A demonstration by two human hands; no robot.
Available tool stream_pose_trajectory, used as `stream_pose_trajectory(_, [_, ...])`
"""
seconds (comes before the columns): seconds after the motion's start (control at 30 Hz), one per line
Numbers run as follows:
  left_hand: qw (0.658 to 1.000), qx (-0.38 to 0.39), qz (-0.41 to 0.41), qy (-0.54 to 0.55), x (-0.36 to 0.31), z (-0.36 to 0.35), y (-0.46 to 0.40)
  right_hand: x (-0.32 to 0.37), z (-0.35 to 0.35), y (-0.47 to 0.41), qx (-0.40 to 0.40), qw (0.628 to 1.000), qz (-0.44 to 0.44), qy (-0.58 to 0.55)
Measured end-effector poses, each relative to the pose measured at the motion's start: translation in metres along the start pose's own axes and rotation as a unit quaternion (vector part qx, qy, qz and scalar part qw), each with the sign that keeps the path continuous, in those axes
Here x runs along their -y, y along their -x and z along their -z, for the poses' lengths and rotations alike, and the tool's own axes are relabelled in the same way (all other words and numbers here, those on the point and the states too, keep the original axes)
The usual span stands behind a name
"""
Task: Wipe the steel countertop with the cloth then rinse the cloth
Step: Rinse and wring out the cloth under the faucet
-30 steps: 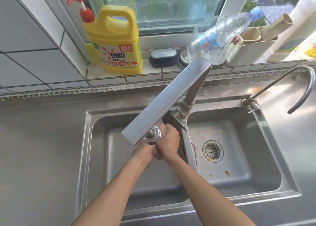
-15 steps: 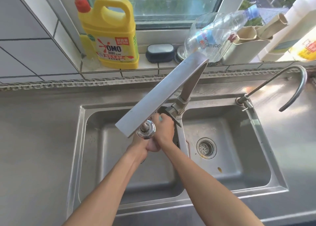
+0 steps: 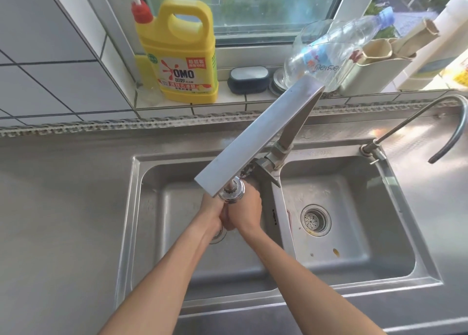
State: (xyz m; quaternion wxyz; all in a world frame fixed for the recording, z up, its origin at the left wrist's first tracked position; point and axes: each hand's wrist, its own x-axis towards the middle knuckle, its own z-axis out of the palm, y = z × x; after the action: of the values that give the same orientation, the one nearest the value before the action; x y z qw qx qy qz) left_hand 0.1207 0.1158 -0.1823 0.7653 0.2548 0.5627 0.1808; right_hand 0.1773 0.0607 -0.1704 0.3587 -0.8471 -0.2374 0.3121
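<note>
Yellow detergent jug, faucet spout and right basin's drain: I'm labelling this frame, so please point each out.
Yellow detergent jug (image 3: 181,53): head view, on its yellow body above the label.
Faucet spout (image 3: 255,139): head view, on its flat top face.
Drain (image 3: 315,220): head view, on the strainer's centre.

- Both hands, left hand (image 3: 211,214) and right hand (image 3: 249,211), meet over the left basin (image 3: 162,233), under the faucet spout (image 3: 255,137).
- The right basin (image 3: 367,233) lies beside it (drain (image 3: 315,219) inside).
- Behind, on the sill: detergent jug (image 3: 182,53), then a tilted bottle (image 3: 336,50) rightward.
</note>
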Motion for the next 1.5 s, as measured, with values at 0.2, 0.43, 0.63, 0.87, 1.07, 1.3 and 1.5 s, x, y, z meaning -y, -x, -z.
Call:
stream_pose_trajectory(0.2, [0.999, 0.02, 0.004, -0.041, 0.006, 0.0, -0.007, -0.001, 0.005, -0.014, 0.004, 0.999, 0.018, 0.035])
stream_pose_trajectory(0.43, [0.999, 0.041, -0.008, -0.036, -0.001, -0.003, -0.004, -0.006, 0.006, -0.001, 0.029, 0.996, 0.054, 0.066])
stream_pose_trajectory(0.63, [0.99, 0.073, 0.001, -0.121, 0.022, 0.006, 0.004, -0.013, 0.015, -0.025, -0.021, 0.998, 0.017, 0.048])
stream_pose_trajectory(0.87, [0.986, -0.049, -0.094, -0.13, 0.024, 0.051, 0.013, -0.028, 0.03, -0.043, 0.133, 0.943, -0.138, -0.272])
stream_pose_trajectory(1.07, [0.944, -0.075, -0.106, -0.304, 0.032, 0.085, 0.009, -0.045, 0.026, -0.036, 0.246, 0.898, -0.145, -0.336])
stream_pose_trajectory(1.3, [0.934, 0.199, -0.072, -0.287, 0.01, 0.083, 0.011, -0.032, 0.023, -0.035, 0.359, 0.89, -0.118, -0.254])
stream_pose_trajectory(1.5, [0.959, 0.143, -0.091, -0.228, 0.004, 0.077, 0.011, -0.036, 0.034, -0.048, 0.309, 0.92, -0.128, -0.206])
